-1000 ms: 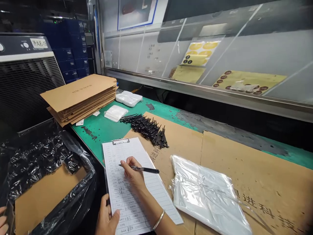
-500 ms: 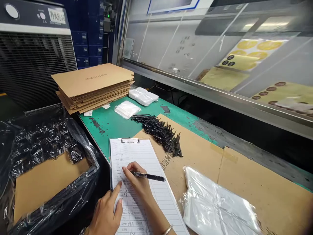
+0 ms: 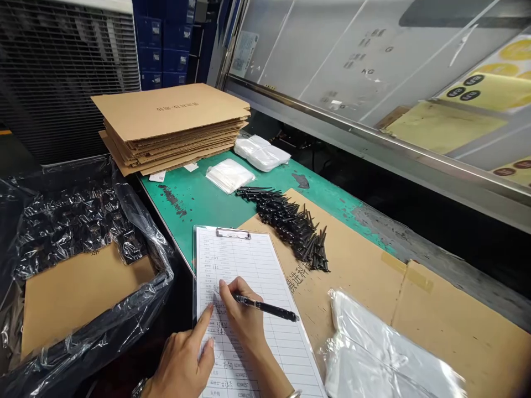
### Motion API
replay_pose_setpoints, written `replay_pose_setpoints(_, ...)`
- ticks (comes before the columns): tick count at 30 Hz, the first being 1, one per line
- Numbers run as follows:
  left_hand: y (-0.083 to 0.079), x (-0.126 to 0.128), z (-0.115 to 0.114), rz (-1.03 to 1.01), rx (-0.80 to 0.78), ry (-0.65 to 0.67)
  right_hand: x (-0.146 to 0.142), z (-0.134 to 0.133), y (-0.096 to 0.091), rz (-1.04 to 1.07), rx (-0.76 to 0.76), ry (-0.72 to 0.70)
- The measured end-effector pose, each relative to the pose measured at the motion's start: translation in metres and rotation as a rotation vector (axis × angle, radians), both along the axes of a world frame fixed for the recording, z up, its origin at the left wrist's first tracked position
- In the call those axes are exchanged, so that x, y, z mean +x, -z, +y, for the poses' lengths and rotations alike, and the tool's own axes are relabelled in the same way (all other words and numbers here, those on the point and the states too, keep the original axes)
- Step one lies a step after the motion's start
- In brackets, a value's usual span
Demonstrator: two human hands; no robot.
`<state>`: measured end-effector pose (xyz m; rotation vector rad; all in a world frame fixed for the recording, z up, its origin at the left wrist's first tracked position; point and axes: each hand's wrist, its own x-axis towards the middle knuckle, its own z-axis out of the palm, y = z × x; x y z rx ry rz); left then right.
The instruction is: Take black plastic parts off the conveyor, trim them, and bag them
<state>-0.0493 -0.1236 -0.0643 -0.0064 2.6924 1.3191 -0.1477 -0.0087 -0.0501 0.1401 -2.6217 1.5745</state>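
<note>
Head view: the sheet [image 3: 265, 265] lies beneath both hands, held at its far end by a metal clip [image 3: 233, 234]. The right hand [image 3: 246, 318] is closed in a writing grip on a slim black pen [image 3: 274, 309], whose back end points toward the sheet's right edge. The left hand [image 3: 182, 354] is half open and seems to hold nothing; its forefinger is stretched out on the sheet, thumb apart, other fingers bent.

Flat brown cardboard [image 3: 352, 271] covers part of the scuffed green bench [image 3: 194, 202]. Beyond the sheet is a heap of thin, glossy black rods [image 3: 290, 224]; to its right, shiny clear bags [image 3: 373, 342], creased and tied. Crinkled black plastic lines the bin [image 3: 136, 307] at left.

The pen's tip is hard to make out, much of the handwriting is too small to read, and the bottom edge cuts off the sheet, bags and both wrists.
</note>
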Motion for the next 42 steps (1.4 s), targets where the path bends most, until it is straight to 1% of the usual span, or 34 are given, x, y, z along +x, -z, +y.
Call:
replay_pose_setpoints(7,0.0014,-0.0003,-0.0007,0.029,0.041,-0.001,-0.0001,-0.0007,0.0009,0.019,0.048,-0.003)
replay_pose_setpoints(12,0.0006,-0.0001,-0.0016,0.005,0.051,0.012,0.0003,-0.0015,-0.0001,0.024,0.073,0.000)
replay_pose_setpoints(16,-0.0012,-0.0005,-0.0023,-0.013,0.028,0.017,0.0006,-0.0017,-0.0006,0.030,0.075,-0.008)
replay_pose_setpoints(22,-0.0053,-0.0033,-0.0022,-0.069,0.022,0.066,0.0016,-0.0010,0.0000,0.040,0.067,0.002)
replay_pose_setpoints(28,-0.0028,-0.0020,-0.0018,-0.023,0.057,0.022,0.0013,-0.0008,0.0010,0.036,0.058,0.003)
replay_pose_setpoints(33,-0.0002,-0.0012,-0.0017,-0.008,0.060,0.019,0.0016,-0.0008,0.0024,0.020,0.065,-0.011)
replay_pose_setpoints(42,-0.0030,-0.0026,-0.0012,-0.025,0.063,0.016,0.0017,-0.0012,0.0005,0.028,0.071,0.010)
